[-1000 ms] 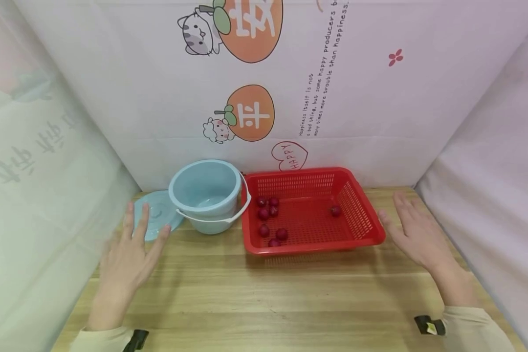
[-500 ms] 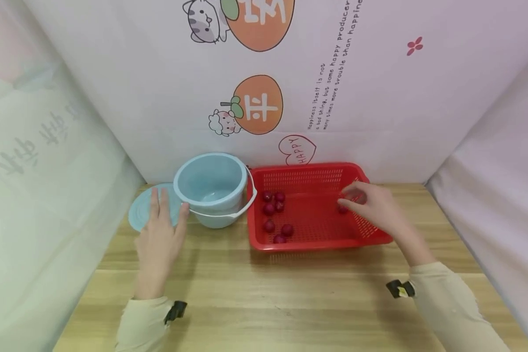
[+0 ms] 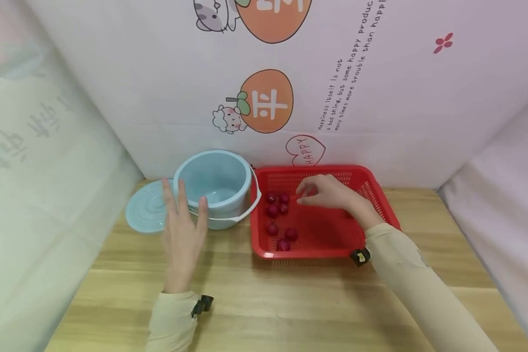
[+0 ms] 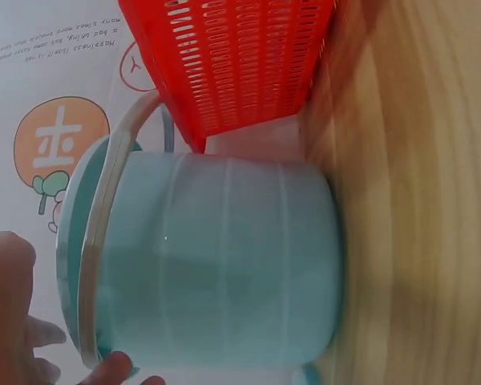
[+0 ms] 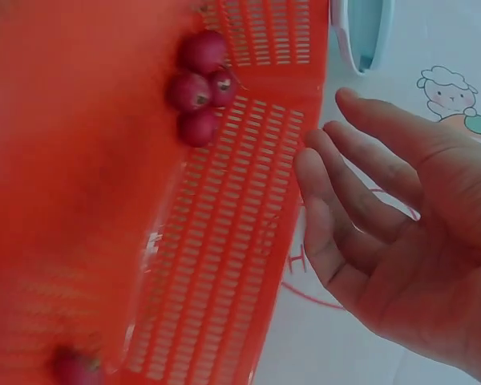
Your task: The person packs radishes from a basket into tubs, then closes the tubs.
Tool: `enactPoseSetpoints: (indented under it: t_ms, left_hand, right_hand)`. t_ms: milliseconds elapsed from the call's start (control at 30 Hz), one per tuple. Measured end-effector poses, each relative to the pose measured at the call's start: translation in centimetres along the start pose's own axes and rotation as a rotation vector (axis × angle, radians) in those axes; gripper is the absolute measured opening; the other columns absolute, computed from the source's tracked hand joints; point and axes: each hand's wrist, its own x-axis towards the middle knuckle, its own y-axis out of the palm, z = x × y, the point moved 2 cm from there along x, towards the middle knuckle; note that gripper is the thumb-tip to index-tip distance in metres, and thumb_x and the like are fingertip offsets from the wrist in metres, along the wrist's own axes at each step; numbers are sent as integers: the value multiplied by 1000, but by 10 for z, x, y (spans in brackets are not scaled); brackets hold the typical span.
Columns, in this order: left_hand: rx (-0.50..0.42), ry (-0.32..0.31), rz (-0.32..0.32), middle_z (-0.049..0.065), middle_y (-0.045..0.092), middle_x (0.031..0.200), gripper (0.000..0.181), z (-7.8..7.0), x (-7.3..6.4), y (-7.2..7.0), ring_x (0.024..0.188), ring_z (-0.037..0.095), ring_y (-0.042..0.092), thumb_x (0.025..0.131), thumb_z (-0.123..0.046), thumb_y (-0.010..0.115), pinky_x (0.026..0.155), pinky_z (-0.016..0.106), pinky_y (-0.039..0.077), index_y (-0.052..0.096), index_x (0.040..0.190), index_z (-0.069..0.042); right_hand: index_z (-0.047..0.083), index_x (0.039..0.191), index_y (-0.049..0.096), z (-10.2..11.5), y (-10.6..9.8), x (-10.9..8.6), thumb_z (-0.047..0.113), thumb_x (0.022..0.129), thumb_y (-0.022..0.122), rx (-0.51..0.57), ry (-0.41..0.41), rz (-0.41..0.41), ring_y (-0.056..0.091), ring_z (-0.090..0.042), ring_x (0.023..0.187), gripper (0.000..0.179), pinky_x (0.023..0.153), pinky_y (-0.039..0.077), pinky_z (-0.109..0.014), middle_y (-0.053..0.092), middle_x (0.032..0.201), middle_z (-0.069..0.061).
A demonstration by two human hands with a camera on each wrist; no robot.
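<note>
My right hand (image 3: pixel 327 192) hovers over the red plastic basket (image 3: pixel 310 254), fingers bent toward the thumb with a gap between. In the right wrist view its fingers (image 5: pixel 349 200) hold nothing. Several small dark red round fruits (image 3: pixel 272 211) lie along the basket's left side. One lone fruit (image 5: pixel 76 366) shows at the bottom of the right wrist view; in the head view the right arm mostly hides it. My left hand (image 3: pixel 182 239) is at the near left of the light blue bucket (image 3: pixel 211 171), fingers spread and tips overlapping its rim.
A round light blue lid (image 3: pixel 143 210) lies on the wooden table left of the bucket. The bucket's white handle (image 3: pixel 248 210) hangs down toward the basket. A printed white cloth (image 3: pixel 378 98) stands behind, with cloth sides left and right.
The right hand has come in from beyond the basket's right side, passed over the lone fruit and moved left above the basket. The left hand has shifted right from the lid to the bucket.
</note>
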Motion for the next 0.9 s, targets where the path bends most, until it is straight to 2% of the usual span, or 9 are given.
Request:
enactPoseSetpoints:
  t_ms: [100, 200, 367, 500, 600, 700, 800, 900]
  left_hand:
    - [13, -7, -3, 4, 2, 178, 78, -2, 0, -1, 131, 52, 56, 109, -59, 43, 57, 53, 52, 25, 169, -13]
    - [16, -37, 6, 0, 3, 178, 80, 0, 0, -1, 126, 51, 60, 108, -61, 43, 53, 47, 49, 27, 169, -12]
    - [48, -64, 21, 3, 11, 177, 82, 4, 1, 0, 113, 47, 67, 106, -66, 44, 48, 36, 41, 32, 167, -13]
    - [65, -77, 84, 7, 8, 177, 88, 7, 2, 4, 109, 48, 69, 105, -70, 41, 45, 37, 43, 30, 168, -10]
    - [37, -88, 108, 5, 1, 178, 89, 9, 3, 6, 121, 50, 64, 105, -69, 40, 50, 43, 50, 25, 168, -7]
    - [8, -86, 100, 0, -5, 177, 89, 13, 5, 6, 128, 50, 60, 107, -66, 41, 56, 48, 54, 20, 169, -6]
    - [-3, -70, 92, -5, -5, 177, 88, 18, 8, 4, 132, 49, 57, 107, -64, 43, 67, 54, 57, 18, 170, -9]
    - [-9, -77, 101, -6, 1, 177, 87, 22, 11, 0, 133, 49, 56, 107, -65, 43, 77, 59, 57, 16, 171, -13]
  right_hand:
    - [3, 115, 76, 2, -2, 19, 17, 95, 80, 6, -23, 29, 72, -22, 90, 24, 86, 58, -45, 78, 100, -4]
    - [-1, 113, 75, 0, 5, 35, 13, 95, 78, 17, -47, 48, 72, -20, 82, 23, 79, 59, -40, 78, 99, -7]
    - [-2, 114, 73, -12, 34, 52, 10, 96, 78, 38, -30, 119, 69, -16, 71, 22, 67, 58, -32, 77, 93, -7]
    - [-4, 120, 71, -16, 57, 60, 10, 95, 79, 104, 23, 231, 72, -22, 75, 30, 70, 61, -36, 75, 95, -10]
    - [-4, 124, 69, -15, 68, 67, 9, 94, 79, 135, 52, 306, 72, -24, 78, 35, 73, 63, -39, 73, 99, -12]
    - [-4, 124, 68, -11, 72, 76, 8, 94, 80, 144, 60, 331, 70, -23, 76, 34, 72, 62, -38, 71, 99, -11]
    - [-3, 122, 69, -6, 73, 86, 7, 93, 80, 128, 35, 339, 67, -20, 73, 33, 69, 60, -35, 69, 95, -10]
    - [1, 117, 72, 0, 75, 96, 9, 91, 82, 43, -13, 349, 65, -18, 79, 28, 73, 59, -34, 69, 95, -6]
